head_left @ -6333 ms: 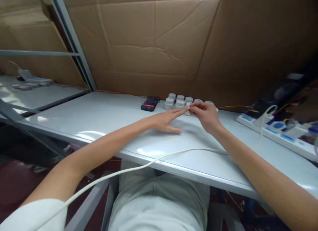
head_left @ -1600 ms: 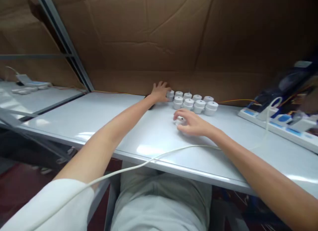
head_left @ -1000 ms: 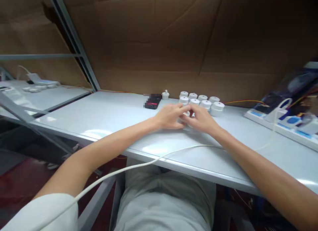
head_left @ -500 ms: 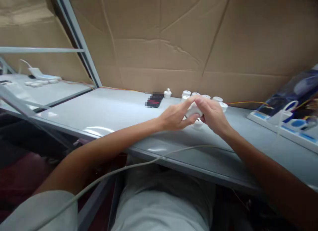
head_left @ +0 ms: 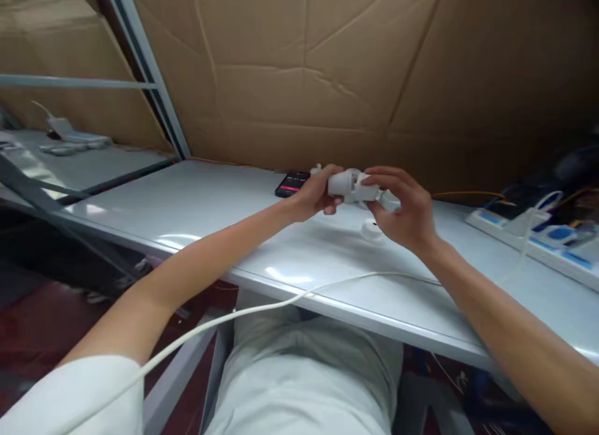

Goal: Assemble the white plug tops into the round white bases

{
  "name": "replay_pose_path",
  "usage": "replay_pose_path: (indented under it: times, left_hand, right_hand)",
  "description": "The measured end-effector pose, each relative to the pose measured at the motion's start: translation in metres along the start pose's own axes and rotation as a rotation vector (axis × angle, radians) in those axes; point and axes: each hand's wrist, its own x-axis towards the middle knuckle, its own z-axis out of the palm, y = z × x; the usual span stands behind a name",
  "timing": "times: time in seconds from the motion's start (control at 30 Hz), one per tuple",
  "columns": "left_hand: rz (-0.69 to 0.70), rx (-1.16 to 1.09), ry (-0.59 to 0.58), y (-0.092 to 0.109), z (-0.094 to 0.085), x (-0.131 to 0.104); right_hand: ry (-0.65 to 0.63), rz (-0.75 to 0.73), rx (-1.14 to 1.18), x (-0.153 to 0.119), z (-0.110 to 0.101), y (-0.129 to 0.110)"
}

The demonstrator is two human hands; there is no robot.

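My left hand is closed around a white cylindrical plastic part lying on its side above the table. Opposite it, my right hand pinches a white squarish plastic part between thumb and fingers. The two parts meet end to end or nearly so; I cannot tell whether they are joined. A white round part with dark marks on top sits on the table below my hands. More white parts behind are mostly hidden by my fingers. Just left of my left hand lies a black phone with a lit screen.
A white power strip with plugs stands at the right. A white cable crosses the table's front edge and my lap. Behind rises a cardboard wall. A metal frame post stands at the left.
My hands have drawn apart from a cupped hold, now showing two white parts, one in each hand. The left hand has shifted left, and the right slightly right. The phone screen now shows clearly.
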Motion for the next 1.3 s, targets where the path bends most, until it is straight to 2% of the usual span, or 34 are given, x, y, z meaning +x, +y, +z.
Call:
replay_pose_path:
  times: [0.1, 0.17, 0.27, 0.37, 0.47, 0.6, 0.77, 0.93, 1.13, 1.3]
  left_hand:
    - [0.049, 0.112, 0.038, 0.001, -0.019, 0.007]
    - [0.134, 0.265, 0.097, 0.0, -0.031, 0.011]
    - [0.262, 0.597, 0.236, -0.008, -0.045, 0.016]
    - [0.346, 0.974, 0.262, -0.02, -0.053, 0.018]
    - [0.297, 1.296, 0.217, -0.029, -0.054, 0.018]
    - [0.204, 1.568, 0.204, -0.028, -0.049, 0.014]
    - [0.209, 1.705, 0.274, -0.022, -0.044, 0.01]
    - [0.197, 1.788, 0.332, -0.024, -0.055, 0.012]
    - [0.159, 1.788, 0.368, -0.03, -0.073, 0.019]
    - [0.169, 1.743, 0.386, -0.026, -0.07, 0.019]
  right_hand:
    - [0.067, -0.036, -0.036, 0.001, -0.003, 0.004]
    - [0.039, -0.035, -0.038, 0.001, -0.004, 0.008]
    - [-0.116, -0.046, -0.021, -0.003, 0.002, 0.017]
    - [-0.304, -0.056, 0.021, -0.011, 0.013, 0.024]
    - [-0.409, -0.01, 0.058, -0.019, 0.022, 0.024]
    - [-0.431, 0.053, 0.062, -0.022, 0.027, 0.02]
    - [-0.441, 0.082, 0.036, -0.022, 0.029, 0.02]
    - [-0.434, 0.097, 0.036, -0.022, 0.03, 0.022]
    - [-0.452, 0.137, -0.017, -0.022, 0.029, 0.024]
    - [-0.501, 0.154, -0.078, -0.023, 0.027, 0.031]
